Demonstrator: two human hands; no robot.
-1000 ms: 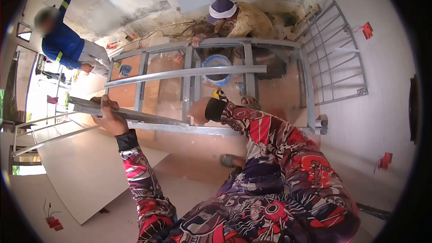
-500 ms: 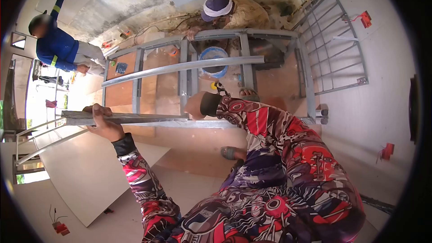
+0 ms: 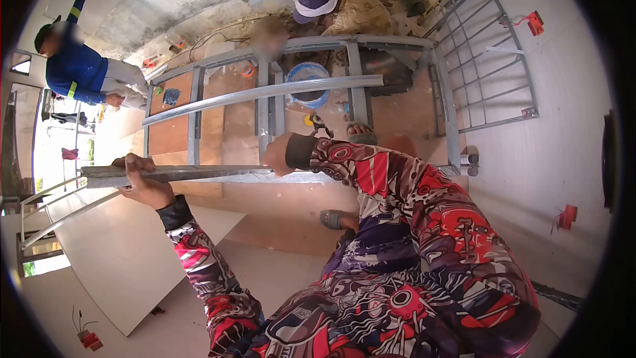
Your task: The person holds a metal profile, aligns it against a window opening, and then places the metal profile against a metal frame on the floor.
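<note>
A long grey metal stud [image 3: 192,174] runs sideways in front of me. Near its left end, my left hand [image 3: 147,182] is closed around it, thumb on top. My right hand [image 3: 281,154] is closed at the stud's other end, its fingers partly hidden by the back of the hand. Just beyond both hands lies a ladder-like metal frame [image 3: 452,116] with several crosspieces. A second loose metal stud [image 3: 265,94] rests across those crosspieces, clear of my hands.
A blue-rimmed bucket [image 3: 324,99] stands inside the frame. One co-worker [image 3: 358,10] crouches at the far side; another person in blue [image 3: 76,69] stands far left. A metal grille [image 3: 493,66] leans right. A pale board [image 3: 132,258] lies lower left. Red electrical boxes [image 3: 534,23] hang on the wall.
The view has shifted slightly, so most things sit a little further left and higher. Both my hands keep their hold on the stud. The crouching co-worker's head has shifted slightly.
</note>
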